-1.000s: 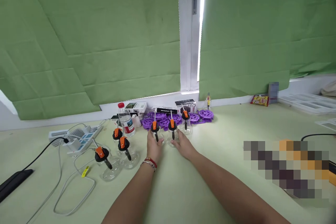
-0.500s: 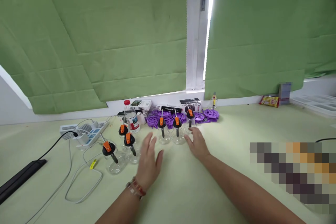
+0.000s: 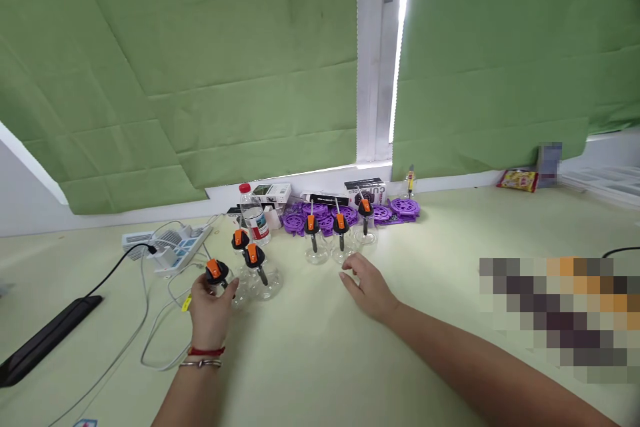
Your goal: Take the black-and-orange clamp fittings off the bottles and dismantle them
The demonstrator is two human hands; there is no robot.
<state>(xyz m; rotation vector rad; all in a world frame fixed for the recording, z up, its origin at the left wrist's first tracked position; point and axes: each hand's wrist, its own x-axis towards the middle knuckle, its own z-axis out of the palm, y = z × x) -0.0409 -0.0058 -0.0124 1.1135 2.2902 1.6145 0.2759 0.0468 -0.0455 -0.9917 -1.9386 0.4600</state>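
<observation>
My left hand (image 3: 213, 307) has its thumb and fingers around the neck of the leftmost clear glass bottle (image 3: 217, 270), which has a black lid with an orange top. Two more such bottles, a front one (image 3: 265, 280) and a back one (image 3: 240, 239), stand just right of it. My right hand (image 3: 369, 285) hovers in front of a second group, its thumb and forefinger apart with nothing between them. That group holds a left bottle (image 3: 316, 252), a middle bottle (image 3: 342, 250) and a right bottle (image 3: 367, 233). Each lid carries a thin upright stick or spout.
Behind the bottles are purple openwork discs (image 3: 404, 208), a red-capped water bottle (image 3: 256, 220) and small boxes (image 3: 367, 192). A power strip (image 3: 183, 250) with cables lies left. A yellow snack packet (image 3: 518, 180) sits far right. Green covering (image 3: 225, 67) hangs along the window.
My left hand has moved left from the middle and closed on the leftmost bottle. My right hand has drawn slightly away from the right group. The view has shifted a little.
</observation>
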